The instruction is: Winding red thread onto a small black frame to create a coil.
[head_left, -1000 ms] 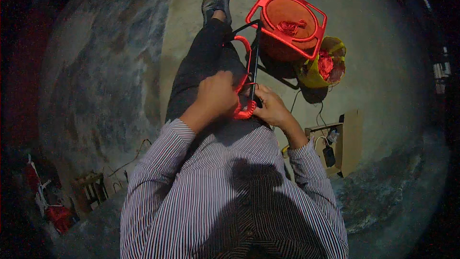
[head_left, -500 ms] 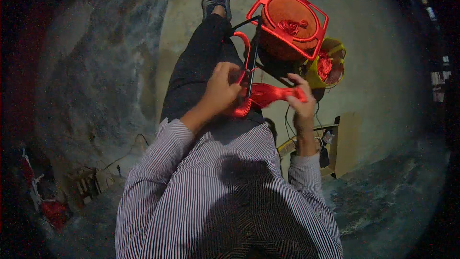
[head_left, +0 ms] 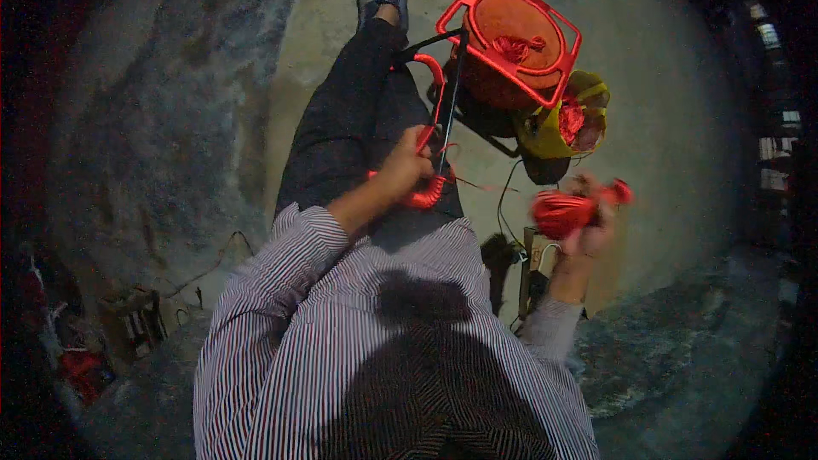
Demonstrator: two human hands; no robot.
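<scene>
Across my thighs lies a black metal frame (head_left: 452, 102), its curved ends wrapped in red cord (head_left: 426, 198). My left hand (head_left: 407, 163) is closed around the wrapped side of this frame. Out to the right, my right hand (head_left: 590, 226) grips a bundle of red cord (head_left: 562, 213), blurred by motion. A thin strand runs from the bundle back to the frame's near corner. Some fingers of the right hand are smeared or behind the bundle.
A second, red-wrapped frame (head_left: 575, 43) with a ring rests on a round orange-brown seat (head_left: 520, 21), where a red cord hank (head_left: 511, 48) lies. A yellow bag (head_left: 545, 140) holding red cord stands beside it. Dark cables and a box-like object (head_left: 532, 277) sit near my right arm.
My right hand has swung right and toward me with the cord bundle, drawing out a strand between it and the frame. My left hand stays at the frame, its grip slightly shifted.
</scene>
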